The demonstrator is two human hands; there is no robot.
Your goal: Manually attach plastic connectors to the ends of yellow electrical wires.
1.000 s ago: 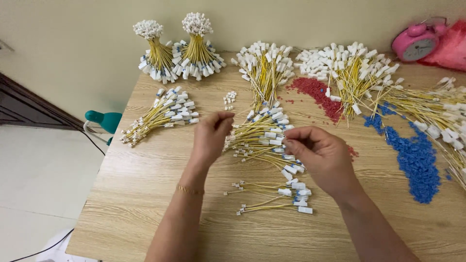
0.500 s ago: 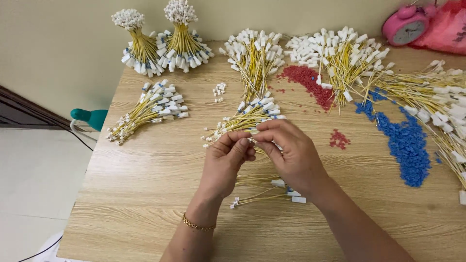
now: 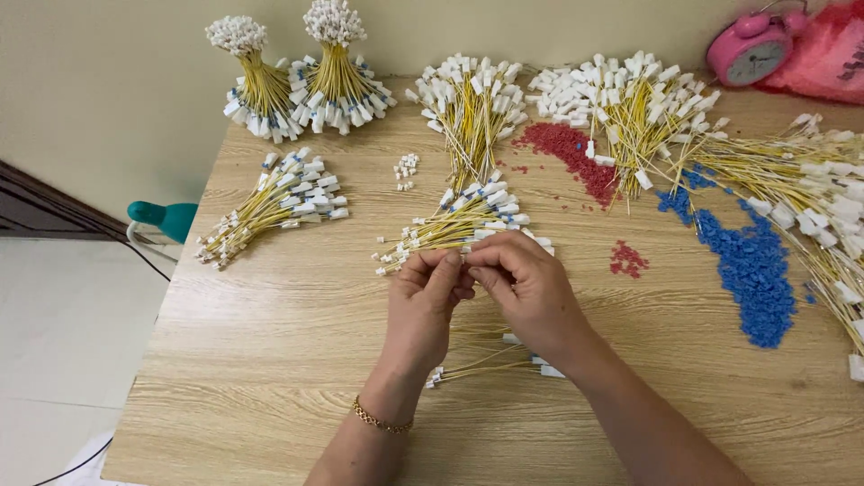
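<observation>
Head view shows my left hand point(image 3: 421, 301) and right hand point(image 3: 531, 288) brought together over the light wooden table point(image 3: 270, 360), fingertips meeting in a narrow pinch on what I take to be a thin yellow wire with a small white plastic connector point(image 3: 461, 259), though my fingers cover most of it, so I can't be sure how much of it I hold. Both hands close on it from either side, which keeps the short piece steady between them. Just beyond the pinch lies a loose bundle of yellow wires with white connectors point(image 3: 454, 225), near enough to draw from; just behind the hands, toward my wrists, a few single yellow wires point(image 3: 490, 360) lie flat and apart. Well off to the right of the grip spreads a heap of small blue plastic pieces point(image 3: 747, 261), with a heap of small red plastic pieces point(image 3: 576, 153) further back, sorted by colour within reach.
</observation>
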